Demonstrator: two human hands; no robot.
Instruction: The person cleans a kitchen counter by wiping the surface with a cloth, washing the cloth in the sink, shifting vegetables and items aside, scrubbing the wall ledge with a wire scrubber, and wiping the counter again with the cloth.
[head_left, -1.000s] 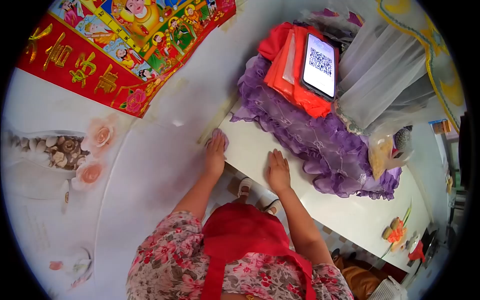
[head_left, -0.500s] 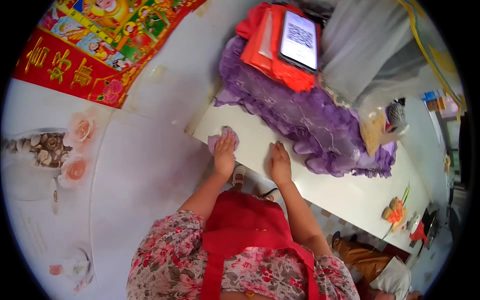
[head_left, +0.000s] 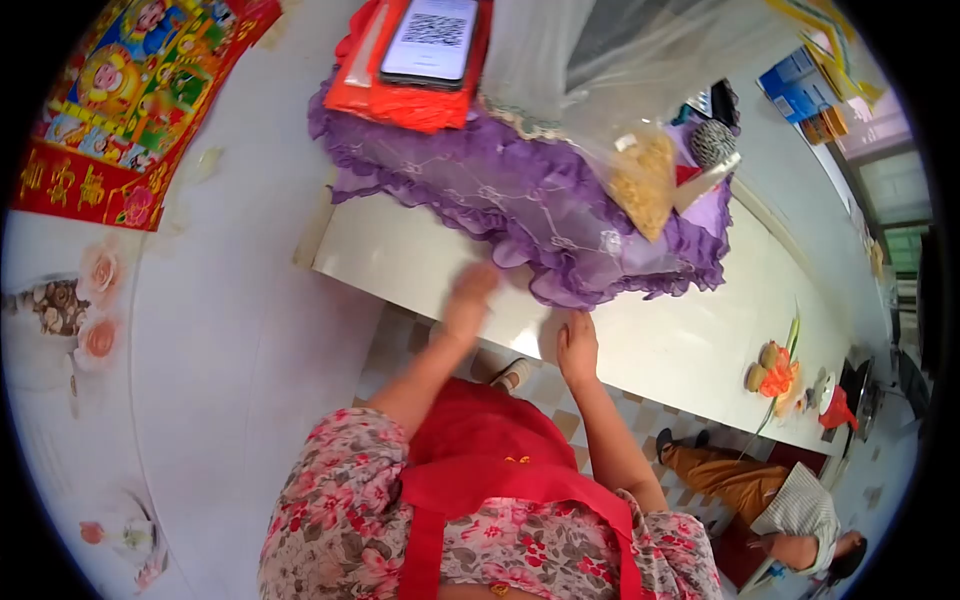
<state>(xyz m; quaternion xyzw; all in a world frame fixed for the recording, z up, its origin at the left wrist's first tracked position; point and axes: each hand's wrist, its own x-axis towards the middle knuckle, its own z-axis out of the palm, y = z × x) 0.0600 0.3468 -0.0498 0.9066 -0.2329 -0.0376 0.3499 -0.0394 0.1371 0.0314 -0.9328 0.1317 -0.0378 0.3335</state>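
Note:
My left hand [head_left: 468, 305] is smeared by motion over the white tabletop [head_left: 390, 255], near its front edge. A pinkish cloth shows only as a blur at its fingertips; the cloth is no longer where it lay before. My right hand [head_left: 577, 347] rests on the table's front edge, fingers extended and holding nothing I can see. Its fingertips are close to the ruffled hem of a purple lace cover [head_left: 530, 215]; I cannot tell whether they touch it.
On the lace cover are red plastic bags [head_left: 350, 95], a phone [head_left: 430, 45] showing a QR code, and a bag of yellowish food [head_left: 645, 180]. Orange-wrapped items [head_left: 775, 375] stand at the table's right end. Beyond it is another person [head_left: 790, 500]. A red calendar [head_left: 140, 90] hangs at left.
My left hand has moved right along the table, and the cloth has left its earlier spot with it. My right hand is now nearer the lace hem. The view has shifted right.

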